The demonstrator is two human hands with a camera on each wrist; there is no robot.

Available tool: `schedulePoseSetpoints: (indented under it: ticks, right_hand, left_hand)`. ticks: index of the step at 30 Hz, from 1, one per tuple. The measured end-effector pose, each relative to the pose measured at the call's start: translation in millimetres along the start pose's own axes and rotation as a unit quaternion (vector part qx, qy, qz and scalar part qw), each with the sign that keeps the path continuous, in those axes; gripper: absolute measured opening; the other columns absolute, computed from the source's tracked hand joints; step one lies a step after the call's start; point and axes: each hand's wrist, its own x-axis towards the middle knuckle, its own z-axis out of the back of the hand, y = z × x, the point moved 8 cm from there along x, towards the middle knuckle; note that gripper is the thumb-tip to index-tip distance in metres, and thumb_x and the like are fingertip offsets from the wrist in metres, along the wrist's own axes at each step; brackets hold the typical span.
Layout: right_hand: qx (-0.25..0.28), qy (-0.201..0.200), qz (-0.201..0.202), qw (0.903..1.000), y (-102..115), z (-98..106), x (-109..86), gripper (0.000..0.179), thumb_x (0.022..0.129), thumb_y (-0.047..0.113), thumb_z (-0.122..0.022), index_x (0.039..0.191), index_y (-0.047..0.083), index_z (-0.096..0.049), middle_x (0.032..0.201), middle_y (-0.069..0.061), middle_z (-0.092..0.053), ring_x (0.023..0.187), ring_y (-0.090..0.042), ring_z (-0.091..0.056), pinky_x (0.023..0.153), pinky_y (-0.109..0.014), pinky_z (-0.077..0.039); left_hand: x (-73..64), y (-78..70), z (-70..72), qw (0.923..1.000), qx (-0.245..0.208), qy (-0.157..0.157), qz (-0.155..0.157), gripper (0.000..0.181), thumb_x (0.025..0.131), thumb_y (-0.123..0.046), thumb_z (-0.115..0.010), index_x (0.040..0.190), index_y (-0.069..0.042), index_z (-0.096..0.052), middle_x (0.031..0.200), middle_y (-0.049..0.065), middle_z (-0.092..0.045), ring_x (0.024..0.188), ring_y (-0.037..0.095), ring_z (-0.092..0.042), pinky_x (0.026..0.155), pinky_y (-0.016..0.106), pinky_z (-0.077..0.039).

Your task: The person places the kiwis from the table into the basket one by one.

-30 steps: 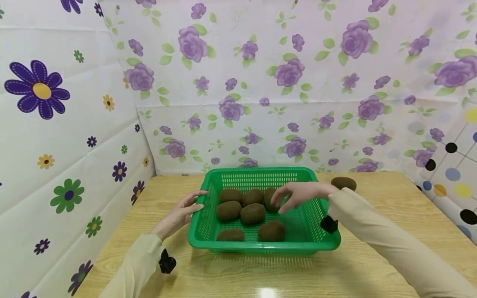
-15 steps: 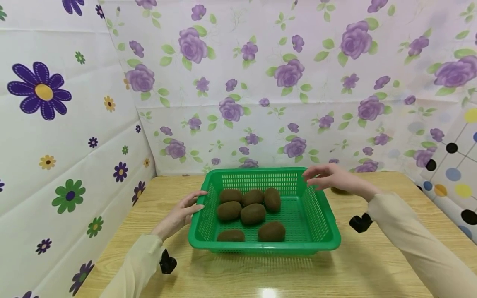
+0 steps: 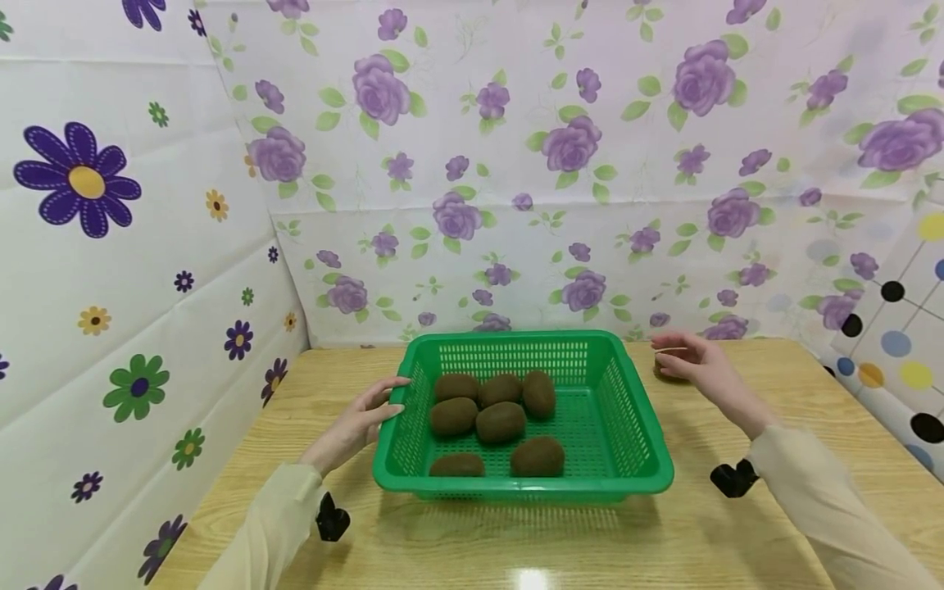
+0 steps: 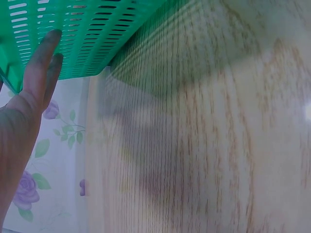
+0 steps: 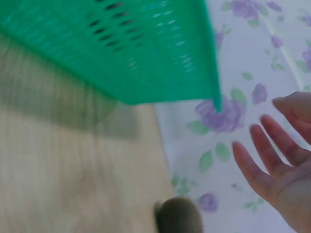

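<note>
A green plastic basket [image 3: 642, 410] with slotted walls stands on the table with several brown kiwis [image 3: 501, 424] inside. My left hand [image 3: 361, 418] holds its left rim, thumb and a finger at the top edge. In the left wrist view, other fingers [image 4: 41, 60] lie along the outer wall. Right of the basket, my right hand [image 3: 696, 365] hovers over a lone kiwi [image 3: 666, 370] on the table, partly hiding it. In the right wrist view, that kiwi [image 5: 180, 216] shows below and left of the spread fingers, with nothing between them.
The wooden table [image 3: 516, 545] ends at a flower-print cloth [image 3: 472, 270] hung behind it. Another flowered cloth [image 3: 184, 344] borders the left side, and a dotted one [image 3: 896, 344] the right. Black cameras [image 3: 733, 478] sit at both wrists.
My right hand has risen out of the basket, passed over its right wall and come down to the lone kiwi. The left hand, the basket and its kiwis have stayed put.
</note>
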Motion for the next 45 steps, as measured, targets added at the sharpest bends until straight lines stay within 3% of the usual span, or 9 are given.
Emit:
schedulePoseSetpoints:
  ticks: [2, 5, 9, 14, 19, 30, 36, 41, 45]
  right_hand:
    - [-0.037, -0.028, 0.008, 0.9989, -8, 5, -1.8, 0.039, 0.092, 0.019, -0.055, 0.125, -0.001, -0.046, 0.120, -0.018, -0.047, 0.102, -0.023, -0.052, 0.079, -0.026, -0.045]
    - [-0.090, -0.065, 0.005, 0.9938, -23, 13, -4.5, 0.050, 0.090, 0.025, -0.058, 0.130, -0.001, -0.041, 0.125, -0.023, -0.041, 0.111, -0.036, -0.041, 0.087, -0.041, -0.039]
    - [-0.101, -0.107, -0.025, 0.9888, -40, 22, -9.2, 0.064, 0.087, 0.030, -0.061, 0.134, -0.004, -0.034, 0.131, -0.027, -0.031, 0.117, -0.046, -0.029, 0.086, -0.061, -0.027]
    - [-0.105, -0.146, -0.047, 0.9825, -54, 30, -12.5, 0.067, 0.086, 0.031, -0.063, 0.133, -0.007, -0.033, 0.132, -0.029, -0.028, 0.116, -0.049, -0.027, 0.086, -0.062, -0.026]
    - [-0.097, -0.160, -0.053, 0.9809, -68, 36, -11.6, 0.066, 0.086, 0.027, -0.064, 0.132, -0.010, -0.033, 0.131, -0.032, -0.028, 0.115, -0.050, -0.027, 0.087, -0.061, -0.026]
    - [-0.114, -0.116, -0.069, 0.9842, -102, 45, -4.8, 0.071, 0.085, 0.017, -0.065, 0.136, -0.009, -0.023, 0.138, -0.032, -0.015, 0.119, -0.053, -0.017, 0.088, -0.063, -0.022]
    - [-0.105, -0.091, -0.080, 0.9872, -116, 45, -0.8, 0.078, 0.083, 0.014, -0.067, 0.138, -0.009, -0.016, 0.139, -0.033, -0.011, 0.121, -0.053, -0.011, 0.090, -0.064, -0.018]
    - [-0.105, -0.083, -0.084, 0.9875, -116, 42, 1.1, 0.078, 0.083, 0.010, -0.066, 0.137, -0.012, -0.015, 0.136, -0.036, -0.014, 0.120, -0.054, -0.013, 0.090, -0.063, -0.019]
    - [-0.134, -0.085, -0.081, 0.9841, -114, 41, 3.3, 0.072, 0.084, 0.007, -0.065, 0.135, -0.014, -0.020, 0.130, -0.039, -0.017, 0.115, -0.054, -0.019, 0.087, -0.061, -0.025]
  left_hand:
    - [-0.3, 0.1, 0.0, 1.0000, 0.001, 0.000, 0.001, 0.047, 0.095, -0.009, -0.046, 0.139, -0.009, -0.029, 0.140, 0.015, -0.021, 0.117, 0.037, -0.037, 0.087, 0.045, -0.040]
    - [0.0, 0.3, 0.5, 1.0000, 0.001, -0.001, 0.001, 0.047, 0.095, -0.008, -0.046, 0.139, -0.008, -0.028, 0.140, 0.015, -0.020, 0.117, 0.037, -0.037, 0.087, 0.045, -0.040]
    - [1.0, 0.5, 1.2, 1.0000, -0.002, -0.004, 0.001, 0.047, 0.095, -0.007, -0.046, 0.139, -0.008, -0.029, 0.139, 0.017, -0.021, 0.114, 0.038, -0.040, 0.084, 0.044, -0.042]
    - [0.9, 0.7, 0.9, 1.0000, -0.002, -0.006, -0.001, 0.046, 0.095, -0.007, -0.046, 0.139, -0.008, -0.029, 0.139, 0.017, -0.022, 0.114, 0.038, -0.040, 0.084, 0.043, -0.042]
    - [0.7, 1.7, 1.2, 0.9999, 0.003, -0.008, 0.005, 0.046, 0.095, -0.009, -0.046, 0.139, -0.009, -0.029, 0.139, 0.015, -0.022, 0.117, 0.035, -0.038, 0.087, 0.044, -0.040]
    - [1.2, -0.5, -0.9, 0.9999, 0.005, 0.003, -0.009, 0.047, 0.096, -0.007, -0.045, 0.139, -0.005, -0.027, 0.137, 0.021, -0.023, 0.109, 0.038, -0.045, 0.081, 0.044, -0.045]
    - [0.3, 2.2, -0.8, 1.0000, 0.006, 0.000, 0.005, 0.047, 0.096, -0.009, -0.046, 0.139, -0.008, -0.028, 0.139, 0.015, -0.021, 0.116, 0.038, -0.039, 0.085, 0.044, -0.042]
    - [0.3, 2.7, 0.8, 0.9999, 0.008, -0.006, 0.007, 0.046, 0.096, -0.009, -0.045, 0.139, -0.009, -0.029, 0.141, 0.013, -0.019, 0.117, 0.036, -0.038, 0.086, 0.045, -0.040]
    - [0.2, 2.1, 1.5, 0.9999, 0.009, -0.007, 0.005, 0.046, 0.096, -0.009, -0.046, 0.139, -0.009, -0.030, 0.140, 0.013, -0.018, 0.116, 0.035, -0.039, 0.086, 0.044, -0.041]
